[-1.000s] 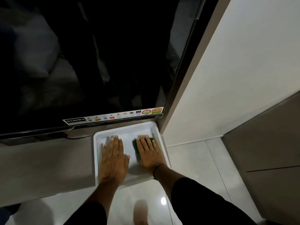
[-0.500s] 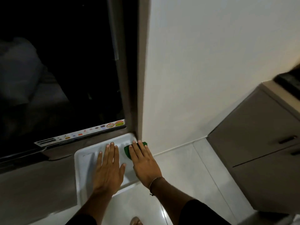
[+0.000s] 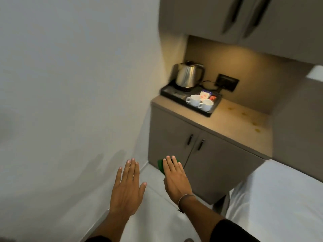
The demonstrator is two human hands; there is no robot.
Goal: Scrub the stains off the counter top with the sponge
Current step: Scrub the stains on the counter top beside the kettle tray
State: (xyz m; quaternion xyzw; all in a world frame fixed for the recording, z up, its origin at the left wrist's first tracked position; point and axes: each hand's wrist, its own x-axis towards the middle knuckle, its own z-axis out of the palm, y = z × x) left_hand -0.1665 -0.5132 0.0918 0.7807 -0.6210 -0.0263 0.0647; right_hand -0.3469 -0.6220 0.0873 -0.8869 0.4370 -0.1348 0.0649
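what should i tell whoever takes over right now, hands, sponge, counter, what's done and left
Left hand: open, flat, empty, in the air.
Right hand: holds the green sponge under flat fingers, off any surface.
Counter top: ahead on the right, yellowish stains on its right part; black tray with kettle and two cups on its left.
Done: sponge in hand.
Left: reach the counter, scrub the stains.

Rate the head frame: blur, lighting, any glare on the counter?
Head view: motion blur smears the upper cabinet handles and softens the tray; both hands and the sponge stay fairly sharp. A warm under-cabinet light pools on the counter, without harsh glare; the stains stay readable. The wall is dim.
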